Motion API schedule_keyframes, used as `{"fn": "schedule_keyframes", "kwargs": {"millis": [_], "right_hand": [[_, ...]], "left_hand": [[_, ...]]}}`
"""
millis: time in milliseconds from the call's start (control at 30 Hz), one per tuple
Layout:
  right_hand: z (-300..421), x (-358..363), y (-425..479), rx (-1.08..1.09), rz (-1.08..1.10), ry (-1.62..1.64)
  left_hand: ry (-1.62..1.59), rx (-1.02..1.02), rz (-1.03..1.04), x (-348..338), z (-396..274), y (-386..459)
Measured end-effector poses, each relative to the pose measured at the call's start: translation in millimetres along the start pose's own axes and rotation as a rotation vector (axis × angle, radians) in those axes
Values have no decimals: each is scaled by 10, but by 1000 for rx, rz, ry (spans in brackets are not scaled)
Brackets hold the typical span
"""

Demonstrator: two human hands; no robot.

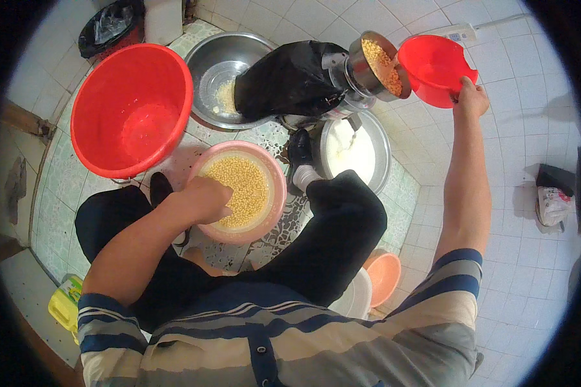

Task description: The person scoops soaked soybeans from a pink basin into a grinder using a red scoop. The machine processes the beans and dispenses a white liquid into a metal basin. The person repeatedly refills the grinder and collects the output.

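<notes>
In my right hand is the rim of a red plastic basin, tilted beside a metal hopper that holds yellow soybeans. The hopper tops a grinding machine, part of it wrapped in a black plastic bag. Below its spout, a steel basin holds white liquid. My left hand reaches over the pink basin of soybeans in liquid; its fingertips are partly hidden, so its hold is unclear.
A large red tub stands at the left, next to a wide steel basin with pale residue. A bin with a black liner is behind. An orange tub stands low right, a yellow jug low left. A power strip lies by the wall.
</notes>
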State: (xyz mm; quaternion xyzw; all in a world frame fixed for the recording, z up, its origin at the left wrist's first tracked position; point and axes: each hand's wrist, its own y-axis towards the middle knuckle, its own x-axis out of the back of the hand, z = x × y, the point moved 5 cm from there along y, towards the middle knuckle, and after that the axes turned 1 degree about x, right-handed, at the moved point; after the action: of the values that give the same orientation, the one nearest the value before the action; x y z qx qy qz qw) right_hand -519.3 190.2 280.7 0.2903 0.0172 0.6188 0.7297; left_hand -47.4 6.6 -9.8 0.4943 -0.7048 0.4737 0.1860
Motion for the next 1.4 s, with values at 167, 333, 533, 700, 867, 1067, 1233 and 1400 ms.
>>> {"fn": "schedule_keyframes", "kwargs": {"millis": [167,333,533,700,867,1067,1233,1400], "right_hand": [[-3,14,28,58,-12,-7],[9,-4,55,103,9,-99],[40,-58,-15,151,-20,-56],[15,-125,46,225,-16,-158],[-108,-160,259,335,-42,-312],[-17,-309,73,332,-11,-375],[-35,-297,224,471,-69,-477],[243,-321,-72,652,-44,-529]], "left_hand": [[-13,16,6,-36,21,40],[9,-4,29,-34,14,50],[12,22,27,-23,8,42],[-1,-1,37,-40,27,42],[10,-4,38,-94,53,86],[-4,25,64,-85,62,45],[-34,-4,45,-119,69,89],[1,23,113,-47,25,52]]}}
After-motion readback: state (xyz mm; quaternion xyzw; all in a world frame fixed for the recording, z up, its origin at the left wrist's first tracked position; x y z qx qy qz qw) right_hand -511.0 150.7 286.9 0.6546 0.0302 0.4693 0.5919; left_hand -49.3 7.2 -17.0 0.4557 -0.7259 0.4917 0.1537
